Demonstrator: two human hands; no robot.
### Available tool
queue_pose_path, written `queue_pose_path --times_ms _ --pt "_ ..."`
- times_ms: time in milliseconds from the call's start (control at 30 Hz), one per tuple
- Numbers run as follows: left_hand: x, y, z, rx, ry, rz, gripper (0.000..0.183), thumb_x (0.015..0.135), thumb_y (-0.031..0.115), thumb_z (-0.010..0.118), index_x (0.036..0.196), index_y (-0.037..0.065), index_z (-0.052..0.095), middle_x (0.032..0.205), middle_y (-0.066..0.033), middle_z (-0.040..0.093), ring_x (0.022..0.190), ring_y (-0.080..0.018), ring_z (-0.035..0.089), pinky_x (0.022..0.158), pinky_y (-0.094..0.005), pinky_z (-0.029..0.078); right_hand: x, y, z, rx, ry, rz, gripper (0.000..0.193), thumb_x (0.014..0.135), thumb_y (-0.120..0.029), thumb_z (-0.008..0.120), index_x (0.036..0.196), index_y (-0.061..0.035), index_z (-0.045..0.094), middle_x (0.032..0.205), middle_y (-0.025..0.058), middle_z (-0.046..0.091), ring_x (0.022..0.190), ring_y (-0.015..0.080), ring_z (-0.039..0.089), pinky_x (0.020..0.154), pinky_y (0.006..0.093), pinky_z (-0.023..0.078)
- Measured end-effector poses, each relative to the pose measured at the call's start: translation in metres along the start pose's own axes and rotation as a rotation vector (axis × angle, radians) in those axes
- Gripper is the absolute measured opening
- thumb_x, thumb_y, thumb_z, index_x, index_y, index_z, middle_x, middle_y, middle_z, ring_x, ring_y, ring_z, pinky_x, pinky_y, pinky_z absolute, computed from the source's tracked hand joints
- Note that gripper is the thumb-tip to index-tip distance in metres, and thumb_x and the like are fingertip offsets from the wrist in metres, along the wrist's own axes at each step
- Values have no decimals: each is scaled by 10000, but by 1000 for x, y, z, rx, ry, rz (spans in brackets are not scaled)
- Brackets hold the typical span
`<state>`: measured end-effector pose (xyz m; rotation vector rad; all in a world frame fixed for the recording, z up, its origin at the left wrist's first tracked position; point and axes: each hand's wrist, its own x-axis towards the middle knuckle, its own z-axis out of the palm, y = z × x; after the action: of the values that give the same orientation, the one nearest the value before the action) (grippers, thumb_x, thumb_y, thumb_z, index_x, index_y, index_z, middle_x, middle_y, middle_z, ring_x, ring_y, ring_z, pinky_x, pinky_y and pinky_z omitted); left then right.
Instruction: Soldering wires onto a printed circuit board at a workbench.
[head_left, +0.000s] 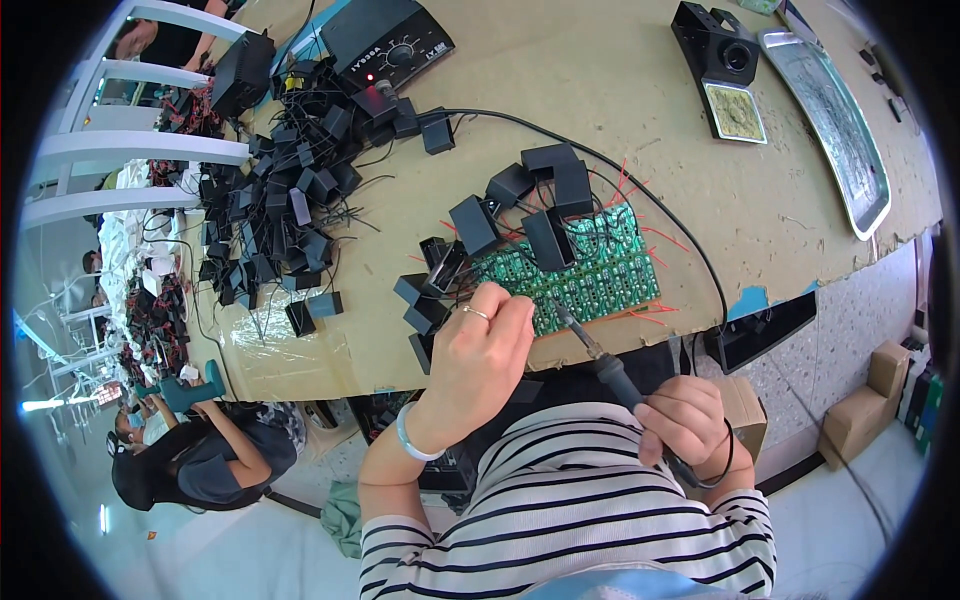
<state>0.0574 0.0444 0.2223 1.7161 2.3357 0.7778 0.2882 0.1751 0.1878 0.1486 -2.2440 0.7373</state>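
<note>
My right hand is wrapped round a soldering iron, whose tip reaches down to the green circuit board. My left hand has its fingers pinched together at the board's near left part, close to the iron's tip. What is between those fingertips is too small to make out. The board is a panel of many small repeated circuits, with red wires sticking out round its edges. Several small black boxes with black leads lie on its far and left parts.
A large heap of black boxes with leads lies to the left. Behind it stands a soldering station; its cable arcs round the board. Far right are an iron stand with a sponge and a metal tray. Another person sits at left.
</note>
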Motion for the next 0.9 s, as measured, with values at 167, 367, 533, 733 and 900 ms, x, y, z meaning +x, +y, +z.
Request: queue_pose_path --times_ms 167,367,533,733,900 --pt "2 1 0 -6 -9 5 121 825 -18 729 929 9 674 877 -84 574 665 -246 624 581 -344 511 -7 -10 -7 48 125 133 346 965 -278 665 1039 56 614 802 94 618 622 225 623 547 335 558" --pt "3 2 1 21 -3 6 119 823 -13 730 924 14 673 878 -84 573 661 -251 620 581 -346 511 -6 -12 -9 59 131 210 213 938 -143 623 1045 41 618 813 88 624 635 227 631 565 345 563" --pt "3 6 -2 67 -17 -25 118 821 5 740 918 19 674 885 -81 570 680 -259 620 599 -355 512 -5 -12 -10 69 136 222 203 929 -134 636 1047 31 626 823 84 631 639 225 635 577 347 565" --pt "-1 5 -3 79 3 -53 140 823 23 754 949 31 694 907 -85 574 771 -261 607 672 -357 499 -10 -15 -10 68 150 250 186 907 -111 626 1035 24 631 815 79 634 639 223 636 574 348 564" --pt "-14 5 -2 32 181 -55 206 800 -25 761 993 35 723 943 -83 588 856 -264 579 729 -365 490 -12 -14 -10 83 169 247 180 898 -101 620 1025 25 633 800 78 634 631 221 632 570 343 562"
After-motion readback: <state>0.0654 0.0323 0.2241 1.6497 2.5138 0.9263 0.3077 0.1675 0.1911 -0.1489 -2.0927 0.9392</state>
